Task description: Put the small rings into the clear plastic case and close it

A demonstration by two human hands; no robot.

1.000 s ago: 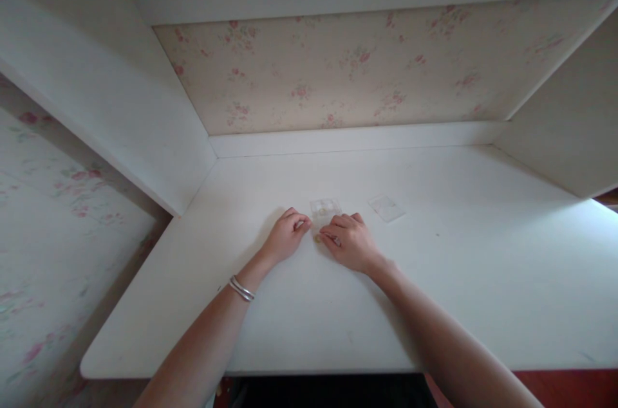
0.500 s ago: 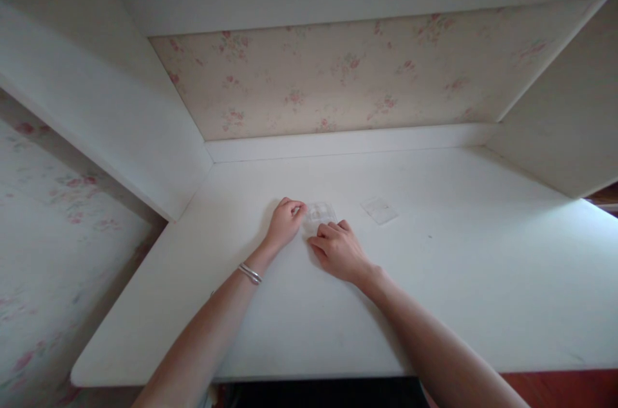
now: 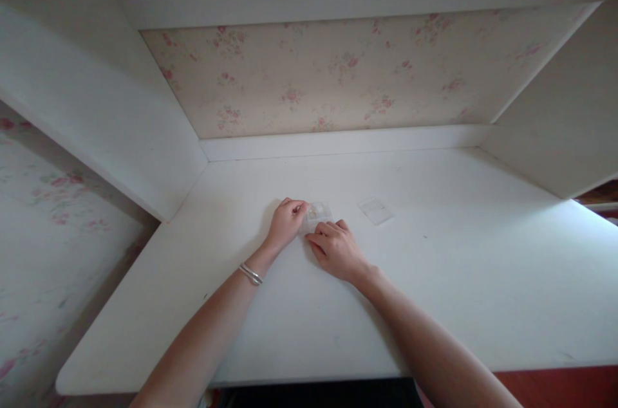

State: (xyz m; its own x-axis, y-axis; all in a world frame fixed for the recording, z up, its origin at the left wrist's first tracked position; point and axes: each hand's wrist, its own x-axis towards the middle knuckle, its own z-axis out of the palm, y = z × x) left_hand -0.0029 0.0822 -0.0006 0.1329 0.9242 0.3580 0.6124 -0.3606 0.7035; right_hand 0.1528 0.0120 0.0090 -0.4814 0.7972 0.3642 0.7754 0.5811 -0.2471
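1. Two hands on one small clear box (image 3: pixel 319 212), mid-bench, well back from the front edge and nearer the back wall.
2. Left hand (image 3: pixel 286 222) curled, fingertips pinching the box's left side; bangle (image 3: pixel 252 274) on that wrist.
3. Right hand (image 3: pixel 337 247) loosely curled, fingertips pressed against the box's near edge; whether anything sits under them, cannot tell.
4. Box: transparent hard plastic, shallow, squarish, apparently split into cells with small pale-yellow bits inside. Probably very light, stiff, slick on the smooth bench; likely to skid or tip and spill if pushed. Best held by opposite side walls, kept level.
5. Flat clear lid-like piece (image 3: pixel 376 210) lying apart to the right, thin, glossy.
6. Bench (image 3: pixel 458 279): matte white, smooth, boxed in by white panels; floral wallpaper (image 3: pixel 338 73) behind.
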